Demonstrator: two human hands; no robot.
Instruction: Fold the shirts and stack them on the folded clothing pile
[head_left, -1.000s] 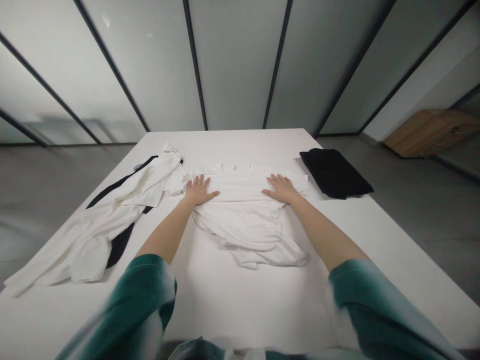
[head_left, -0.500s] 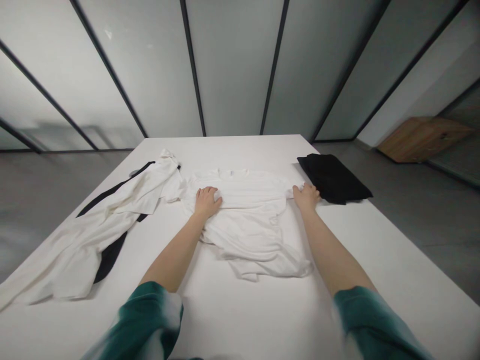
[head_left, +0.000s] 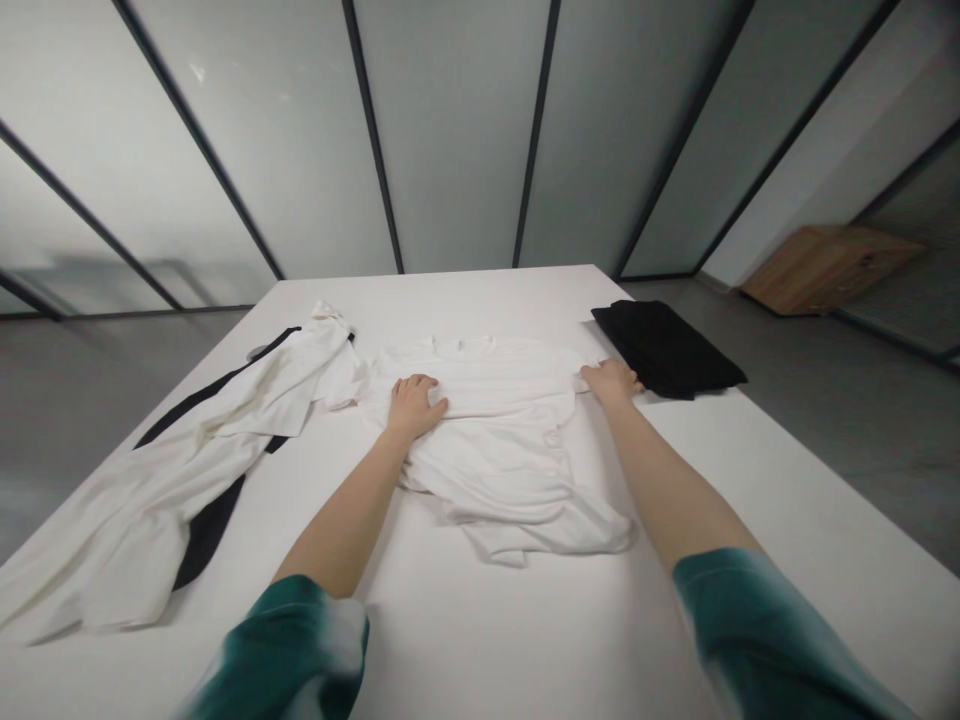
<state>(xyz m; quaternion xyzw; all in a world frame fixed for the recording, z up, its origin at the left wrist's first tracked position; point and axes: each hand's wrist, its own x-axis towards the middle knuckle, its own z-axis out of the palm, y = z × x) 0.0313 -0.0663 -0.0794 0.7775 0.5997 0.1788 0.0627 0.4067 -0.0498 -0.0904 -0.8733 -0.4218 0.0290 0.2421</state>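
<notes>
A white T-shirt lies spread on the white table, its neckline at the far side and its lower part rumpled and slanting to the right. My left hand rests flat on the shirt's left side, fingers apart and thumb out. At the right sleeve, my right hand has its thumb and fingers closed on the cloth near the cuff. Just beyond that hand sits a folded black garment.
To the left, long white clothing lies loosely over a black item. The white table has edges on both sides and at the back. Frosted glass panels stand behind it, and a wooden cabinet is at the far right.
My right hand has drawn its fingers in on the sleeve cloth, shifting very slightly. My left hand keeps its place on the shirt. The view has tilted a little.
</notes>
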